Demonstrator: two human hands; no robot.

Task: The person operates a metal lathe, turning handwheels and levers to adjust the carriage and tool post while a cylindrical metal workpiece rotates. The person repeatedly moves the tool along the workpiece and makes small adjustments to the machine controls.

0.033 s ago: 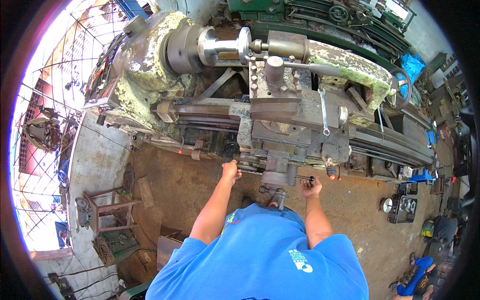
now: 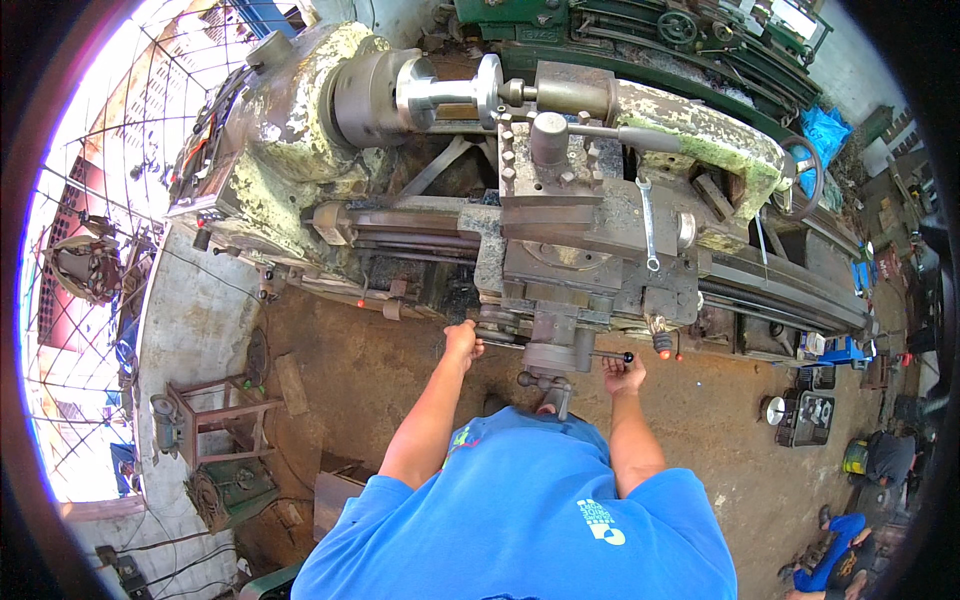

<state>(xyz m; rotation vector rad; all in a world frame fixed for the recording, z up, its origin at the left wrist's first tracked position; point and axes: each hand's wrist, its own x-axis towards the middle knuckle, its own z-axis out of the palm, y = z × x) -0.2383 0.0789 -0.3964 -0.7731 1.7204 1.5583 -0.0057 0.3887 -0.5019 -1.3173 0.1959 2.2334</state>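
Observation:
At the front of a worn metal lathe [image 2: 560,255], my left hand [image 2: 462,343] is closed at the edge of the carriage handwheel [image 2: 497,325]; its exact grip is partly hidden. My right hand [image 2: 624,375] has its fingers curled at a thin lever with a black knob [image 2: 628,357], beside the cross-slide dial [image 2: 548,357]. Beyond the hands stands the square tool post [image 2: 548,175]. A shiny flanged metal workpiece [image 2: 450,92] sits between the chuck [image 2: 370,98] and the tailstock [image 2: 575,88]. A combination wrench [image 2: 648,225] lies on the carriage.
A green machine [image 2: 640,50] stands behind the lathe. Left on the floor are a small metal stand [image 2: 225,410] and a green motor-like unit [image 2: 232,490]. To the right are a black crate [image 2: 805,418] and another person [image 2: 840,560] low at the edge.
The black-knobbed lever and my right hand have shifted very slightly to the right. My left hand and the workpiece look the same.

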